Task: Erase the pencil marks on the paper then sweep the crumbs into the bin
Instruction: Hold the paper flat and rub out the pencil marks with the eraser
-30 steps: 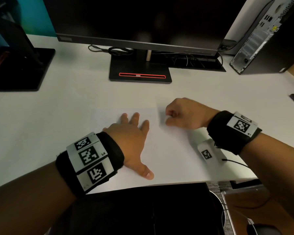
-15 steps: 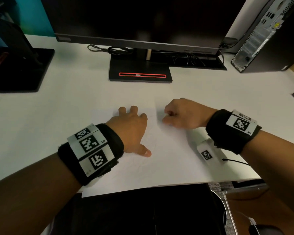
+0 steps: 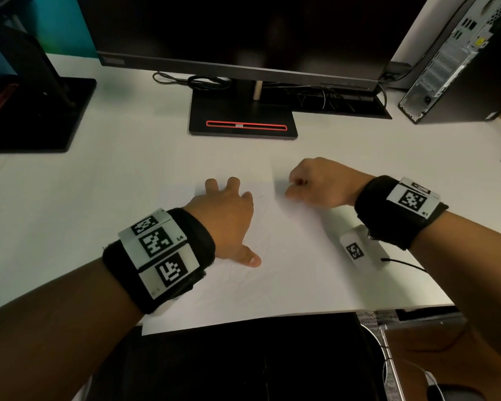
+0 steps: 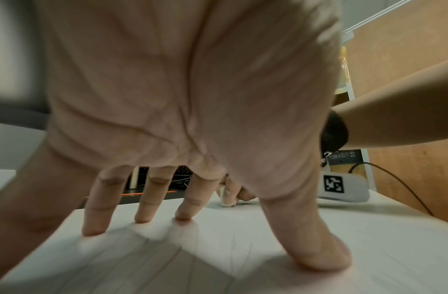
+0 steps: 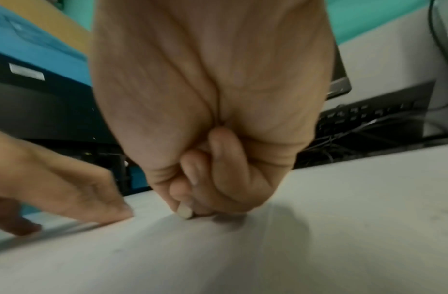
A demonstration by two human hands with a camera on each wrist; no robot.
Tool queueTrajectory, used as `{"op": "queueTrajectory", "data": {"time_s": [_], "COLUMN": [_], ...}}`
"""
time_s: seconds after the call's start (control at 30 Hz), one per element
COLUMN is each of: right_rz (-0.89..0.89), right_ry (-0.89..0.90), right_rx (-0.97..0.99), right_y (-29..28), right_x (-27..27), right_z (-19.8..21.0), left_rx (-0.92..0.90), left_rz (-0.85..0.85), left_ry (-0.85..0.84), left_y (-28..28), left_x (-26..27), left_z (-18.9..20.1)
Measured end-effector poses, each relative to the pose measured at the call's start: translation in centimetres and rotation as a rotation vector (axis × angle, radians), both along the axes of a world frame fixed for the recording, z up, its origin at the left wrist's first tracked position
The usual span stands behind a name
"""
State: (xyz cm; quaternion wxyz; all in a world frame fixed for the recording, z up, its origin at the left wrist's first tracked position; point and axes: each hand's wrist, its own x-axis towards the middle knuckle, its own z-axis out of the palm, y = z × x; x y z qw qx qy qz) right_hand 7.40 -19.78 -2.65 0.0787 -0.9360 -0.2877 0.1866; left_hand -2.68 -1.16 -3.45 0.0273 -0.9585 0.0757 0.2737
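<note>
A white sheet of paper lies on the white desk, its near edge overhanging the desk front. Faint pencil lines run down its left-middle part. My left hand lies flat on the paper with fingers spread, thumb pressed down near the lines. In the left wrist view the straight fingers and thumb press the sheet. My right hand is curled into a fist at the paper's far right corner. It pinches a small white eraser whose tip touches the paper. No bin shows.
A monitor on a black stand stands behind the paper, with cables and a keyboard to its right. A computer tower is at the far right. A white tagged device with a cable lies under my right wrist.
My left hand has slid away from me across the paper and its thumb drew in. The paper's near edge now overhangs the desk front. The right fist stayed almost in place.
</note>
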Motion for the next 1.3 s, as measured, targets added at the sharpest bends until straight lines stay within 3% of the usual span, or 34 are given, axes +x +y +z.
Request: {"op": "queueTrajectory", "data": {"time_s": [0.17,0.33,0.5,0.63,0.83,0.97,1.1,1.3], "right_rz": [0.139,0.031,0.16,0.037,0.147,0.053,0.181,0.105], "right_ry": [0.05,-0.013,0.058,-0.002,0.107,-0.013,0.079,-0.014], "right_rx": [-0.015,-0.004,-0.026,-0.017,-0.014,-0.013,-0.003,-0.02], "right_y": [0.9,0.5,1.2,0.8,1.7,1.7,2.3,2.0], "right_x": [-1.8,-0.2,-1.8,-0.1,-1.3,0.2,-1.2,-0.2], "right_z": [-0.5,0.3,-0.2,0.3,-0.2,0.2,-0.6,0.1], "left_rx": [-0.005,0.002,0.005,0.009,0.007,0.012,0.01,0.014], "left_rz": [-0.006,-0.01,-0.015,-0.021,-0.013,-0.012,-0.015,-0.01], "left_ry": [-0.002,-0.009,-0.015,-0.023,-0.015,-0.02,-0.022,-0.021], "left_y": [0.1,0.2,0.1,0.2,0.1,0.1,0.1,0.1], "left_x": [0.0,-0.1,-0.1,-0.1,-0.1,-0.1,0.0,-0.1], "left_z": [0.0,0.0,-0.1,-0.1,-0.1,-0.2,-0.2,-0.3]}}
